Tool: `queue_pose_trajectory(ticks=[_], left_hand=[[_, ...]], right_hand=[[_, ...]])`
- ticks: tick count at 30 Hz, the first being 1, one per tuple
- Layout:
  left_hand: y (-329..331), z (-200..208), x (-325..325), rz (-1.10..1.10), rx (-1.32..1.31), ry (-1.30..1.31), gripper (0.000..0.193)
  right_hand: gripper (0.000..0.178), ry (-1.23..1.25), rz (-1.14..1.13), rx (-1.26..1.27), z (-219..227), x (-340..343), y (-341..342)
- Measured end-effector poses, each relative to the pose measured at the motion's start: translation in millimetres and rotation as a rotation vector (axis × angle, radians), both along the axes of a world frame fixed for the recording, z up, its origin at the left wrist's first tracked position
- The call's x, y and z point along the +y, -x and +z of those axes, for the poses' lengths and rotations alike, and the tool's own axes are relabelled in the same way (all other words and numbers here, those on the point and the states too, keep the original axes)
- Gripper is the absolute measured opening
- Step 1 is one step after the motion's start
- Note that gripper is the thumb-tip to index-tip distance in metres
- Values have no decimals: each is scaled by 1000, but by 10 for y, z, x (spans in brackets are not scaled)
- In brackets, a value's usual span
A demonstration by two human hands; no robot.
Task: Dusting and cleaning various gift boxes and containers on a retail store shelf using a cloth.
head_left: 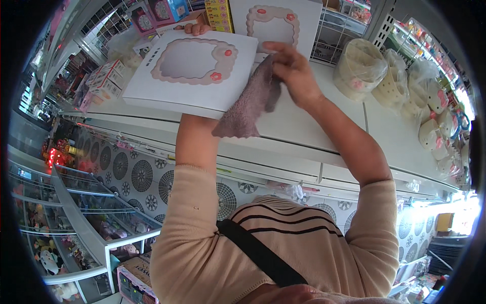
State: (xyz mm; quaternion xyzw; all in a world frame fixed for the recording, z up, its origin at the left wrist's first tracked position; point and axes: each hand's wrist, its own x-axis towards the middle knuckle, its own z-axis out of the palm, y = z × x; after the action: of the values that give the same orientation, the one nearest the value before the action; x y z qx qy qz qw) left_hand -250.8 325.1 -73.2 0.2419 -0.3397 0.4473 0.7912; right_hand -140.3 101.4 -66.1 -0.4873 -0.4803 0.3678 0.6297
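Note:
A flat white box (139,90), printed with a scalloped beige frame and red flowers, is tilted above the white shelf. My left forearm passes beneath it, and the fingers of my left hand (196,29) curl over its far edge; the palm is hidden. To its right, my right hand (296,71) pinches a greyish-purple cloth (248,104) by its upper end, index finger stretched to the left. The cloth hangs down beside the box's right edge, its lower end over the shelf front. Behind stands a similar white box (309,30), upright.
Rounded cream containers (357,68), some in clear plastic, line the right of the white shelf (324,121). Small packages (107,78) and boxed watches (144,17) sit at the left and back. A glass display case (106,223) stands at lower left on the patterned floor (142,175).

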Motion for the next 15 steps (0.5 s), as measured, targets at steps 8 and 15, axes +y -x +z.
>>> queue_pose_trajectory(ticks=[8, 15], left_hand=[[94, -35, 63, 42, 0, -46, 22], [179, -13, 145, 75, 19, -81, 21]], right_hand=[[30, -17, -193, -661, 30, -15, -220], [42, -84, 154, -1265, -194, -43, -133]])
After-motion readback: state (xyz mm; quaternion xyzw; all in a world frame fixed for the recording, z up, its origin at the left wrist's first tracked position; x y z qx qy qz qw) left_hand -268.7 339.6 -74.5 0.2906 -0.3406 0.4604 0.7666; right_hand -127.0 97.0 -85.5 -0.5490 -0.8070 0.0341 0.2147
